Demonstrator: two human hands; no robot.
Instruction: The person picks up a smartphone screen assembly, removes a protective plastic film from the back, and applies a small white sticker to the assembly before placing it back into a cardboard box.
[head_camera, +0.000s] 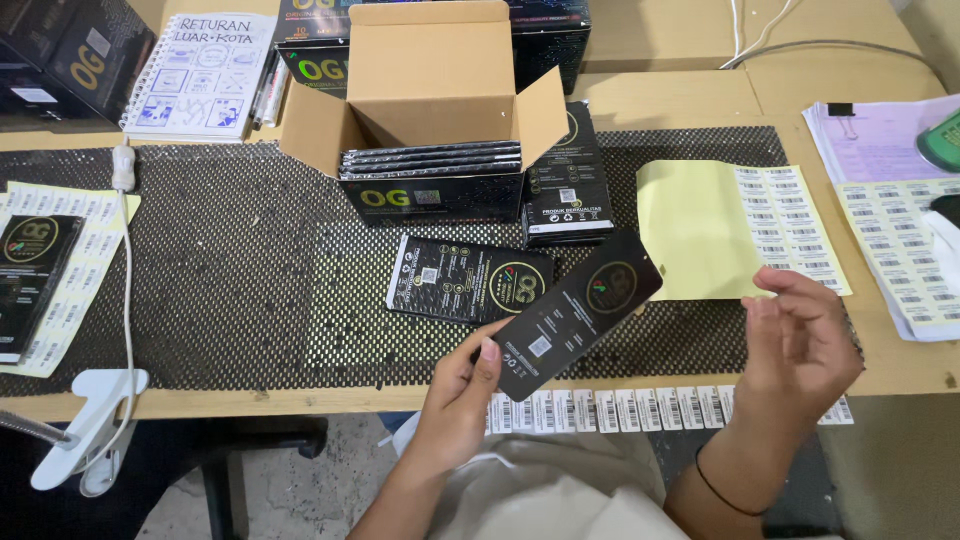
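My left hand (462, 390) grips a flat black rectangular packet (575, 312) by its lower end and holds it tilted above the table's front edge. My right hand (800, 340) hovers to the packet's right with fingers curled and slightly apart; whether a small sticker sits on a fingertip I cannot tell. Just behind the held packet, another black packet (468, 280) lies flat on the dark mesh mat (250, 270). Beyond the right hand lies a yellow label sheet (730, 225), partly peeled. An open cardboard box (430, 110) holding several black packets stands at the back centre.
A row of barcode stickers (640, 408) lines the table's front edge. More label sheets (895, 250) and papers lie at the right. A stack of black packets (568, 185) sits beside the box. At the left are a packet on label sheets (30, 270), a notebook (200, 75) and a white clip lamp (85, 420).
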